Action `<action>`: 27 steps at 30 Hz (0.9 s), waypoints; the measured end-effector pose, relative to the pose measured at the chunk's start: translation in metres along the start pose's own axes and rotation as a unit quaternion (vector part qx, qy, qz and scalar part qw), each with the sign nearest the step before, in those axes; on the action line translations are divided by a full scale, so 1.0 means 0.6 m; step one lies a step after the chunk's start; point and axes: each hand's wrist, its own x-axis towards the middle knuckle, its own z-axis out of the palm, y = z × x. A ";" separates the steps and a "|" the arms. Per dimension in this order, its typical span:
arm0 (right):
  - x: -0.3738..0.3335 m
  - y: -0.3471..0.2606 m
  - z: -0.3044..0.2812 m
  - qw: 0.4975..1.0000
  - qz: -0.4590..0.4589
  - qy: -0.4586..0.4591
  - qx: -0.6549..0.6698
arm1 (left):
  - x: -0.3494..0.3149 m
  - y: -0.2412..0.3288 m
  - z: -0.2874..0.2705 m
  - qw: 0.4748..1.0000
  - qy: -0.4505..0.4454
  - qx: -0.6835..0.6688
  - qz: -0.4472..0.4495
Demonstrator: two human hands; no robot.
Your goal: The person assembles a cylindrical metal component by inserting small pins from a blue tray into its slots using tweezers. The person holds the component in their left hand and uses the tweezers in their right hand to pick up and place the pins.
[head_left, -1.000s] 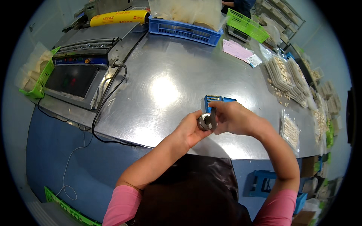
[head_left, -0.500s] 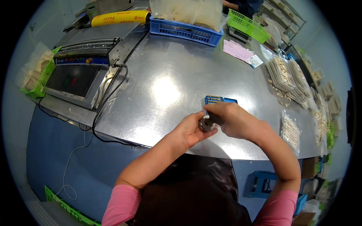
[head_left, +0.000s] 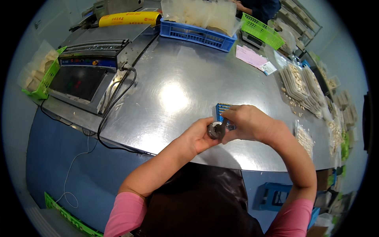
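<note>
Low over the near part of the steel table, my left hand (head_left: 199, 136) is closed round a small round metal piece (head_left: 213, 130) with a dark hollow face. My right hand (head_left: 246, 122) pinches a dark flat tool (head_left: 223, 127) that stands upright against that piece's right side; the exact kind of either is too small to tell. Just beyond my fingers lies a blue case (head_left: 222, 112) with rows of small yellowish bits in it. Part of the case is hidden behind my right hand.
A wrapping machine (head_left: 81, 79) with a black cable stands at the left. At the back are a blue crate (head_left: 197, 36), a green basket (head_left: 262, 31) and a pink paper (head_left: 249, 56). Packed bags (head_left: 294, 81) line the right side. Another person's hand (head_left: 241, 7) shows at the far edge.
My right hand has turned and shifted slightly right, so the dark tool and the metal piece's hollow face now show more. My left hand keeps its hold. The view has shifted a little.
</note>
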 end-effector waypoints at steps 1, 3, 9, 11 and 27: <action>0.000 0.000 0.000 1.000 -0.003 0.009 -0.013 | 0.000 0.001 0.000 1.000 0.007 0.007 -0.002; -0.001 -0.001 0.008 1.000 -0.013 0.024 -0.001 | 0.006 -0.003 -0.008 1.000 0.008 -0.008 -0.005; -0.003 0.005 0.020 0.994 -0.080 0.054 0.048 | 0.000 -0.006 -0.005 1.000 0.013 0.005 -0.006; -0.001 0.007 0.019 0.992 -0.104 0.045 0.047 | 0.000 -0.007 -0.004 1.000 0.003 0.012 -0.017; 0.004 0.013 0.044 0.987 -0.070 0.138 -0.051 | 0.036 -0.015 -0.014 0.999 0.021 -0.038 0.022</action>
